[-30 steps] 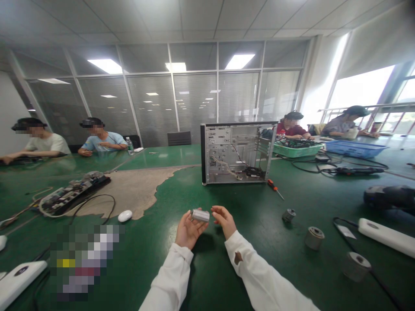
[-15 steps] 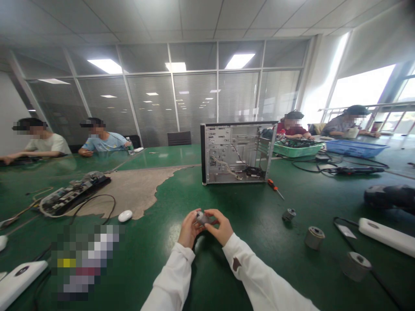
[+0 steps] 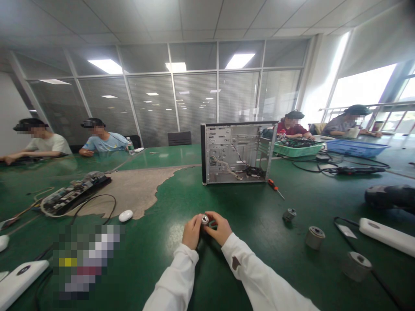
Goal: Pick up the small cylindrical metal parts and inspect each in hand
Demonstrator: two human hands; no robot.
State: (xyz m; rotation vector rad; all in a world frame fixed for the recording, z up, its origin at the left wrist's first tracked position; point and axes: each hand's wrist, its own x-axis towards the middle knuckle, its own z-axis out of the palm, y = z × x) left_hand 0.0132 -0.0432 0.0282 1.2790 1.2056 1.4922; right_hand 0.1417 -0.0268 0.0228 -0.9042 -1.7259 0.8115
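Observation:
A small grey metal cylinder [image 3: 204, 220] with a dark opening in its top end stands upright between my hands, low over the green table. My left hand [image 3: 192, 232] is closed on its left side. From the right, the thumb and forefinger of my right hand [image 3: 220, 229] curve round and pinch at it, a gap showing between them. Its lower part is hidden by fingers. Three similar grey cylinders stand to the right: a small one [image 3: 289, 214], a larger one [image 3: 315, 238] and the largest [image 3: 357, 266].
An open computer case [image 3: 238, 153] stands ahead, with an orange-handled screwdriver [image 3: 275, 188] beside it. To the left lie a circuit assembly [image 3: 76, 192] and a white mouse [image 3: 126, 215]. Green [image 3: 300, 149] and blue [image 3: 356, 147] baskets and a white power strip [image 3: 385, 235] are right. Several people sit around.
The cylinder has turned from lying tilted to standing upright, its end now facing up. My left hand has shifted slightly right and down with it; my right hand's fingers have moved a little.

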